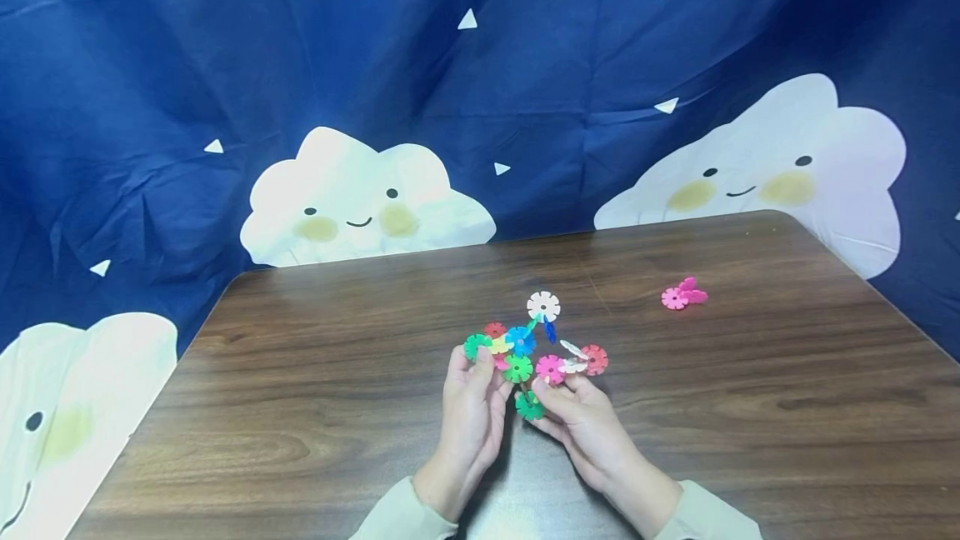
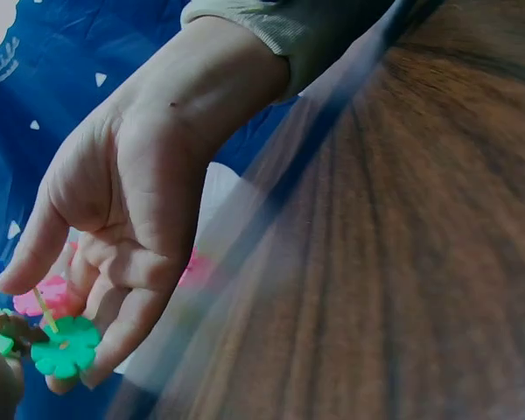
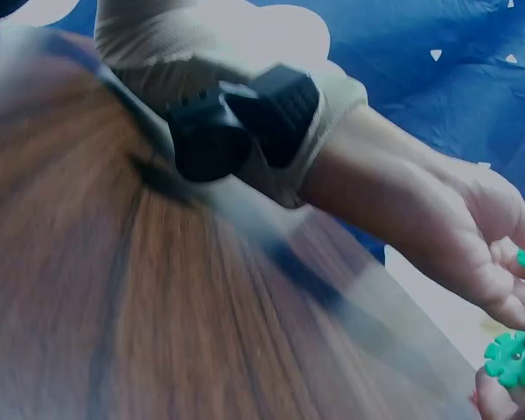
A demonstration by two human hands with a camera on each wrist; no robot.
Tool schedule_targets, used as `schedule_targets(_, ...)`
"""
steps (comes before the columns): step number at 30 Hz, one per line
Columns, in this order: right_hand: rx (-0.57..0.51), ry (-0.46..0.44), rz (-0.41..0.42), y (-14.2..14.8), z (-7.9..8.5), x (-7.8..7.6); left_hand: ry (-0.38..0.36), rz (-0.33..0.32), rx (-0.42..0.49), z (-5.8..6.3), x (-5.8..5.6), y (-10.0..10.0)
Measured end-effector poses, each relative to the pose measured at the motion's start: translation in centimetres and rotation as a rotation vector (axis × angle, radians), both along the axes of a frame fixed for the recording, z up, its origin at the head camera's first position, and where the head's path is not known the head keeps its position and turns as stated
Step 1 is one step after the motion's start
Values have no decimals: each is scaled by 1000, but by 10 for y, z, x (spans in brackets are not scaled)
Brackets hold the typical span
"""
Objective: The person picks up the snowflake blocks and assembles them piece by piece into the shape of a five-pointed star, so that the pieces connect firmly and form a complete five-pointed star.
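Observation:
Both hands hold up one structure of interlocking plastic snowflake discs (image 1: 517, 368) above the near middle of the table. My left hand (image 1: 474, 407) grips its left side, thumb by a green disc (image 1: 477, 347), with red, yellow and blue discs around. On the right side, my right hand (image 1: 592, 432) pinches near a pink disc (image 1: 551, 369); white discs and a red disc (image 1: 595, 359) stick out beyond its fingers. A white disc (image 1: 543, 307) tops the structure, and a green disc (image 1: 529, 405) hangs lowest between the hands. In the left wrist view, a green disc (image 2: 66, 346) sits by the fingertips.
A small cluster of joined pink discs (image 1: 684, 296) lies on the brown wood-grain table (image 1: 337, 373), toward the back right. Behind the table hangs a blue cloth (image 1: 420, 65) printed with white clouds and triangles. A black wrist camera (image 3: 241, 122) is strapped over the right sleeve.

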State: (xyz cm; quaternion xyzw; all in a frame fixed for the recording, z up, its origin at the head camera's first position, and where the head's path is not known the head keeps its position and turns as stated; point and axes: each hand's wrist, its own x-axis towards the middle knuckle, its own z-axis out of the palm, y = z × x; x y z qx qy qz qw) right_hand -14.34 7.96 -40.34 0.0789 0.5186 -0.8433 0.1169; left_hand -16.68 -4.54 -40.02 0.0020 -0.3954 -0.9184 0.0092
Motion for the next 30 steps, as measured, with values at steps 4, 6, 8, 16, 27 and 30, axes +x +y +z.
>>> schedule_targets(4, 80, 8, -19, 5, 0, -2, 0, -36, 8, -2, 2, 0)
schedule_targets(6, 109, 19, -22, 8, 1, -2, 6, -54, 16, -3, 2, -1)
schedule_targets(8, 146, 37, -21, 10, 3, -3, 28, -79, 18, -4, 2, -3)
schedule_targets(16, 278, 130, 34, 23, 8, -4, 123, -215, -37, -10, 2, -18)
schedule_targets(27, 436, 211, 140, 32, 13, -4, 229, -150, -432, 9, -3, -39)
schedule_targets(30, 494, 221, 153, 33, 14, -4, 228, -151, -582, 16, -4, -41)
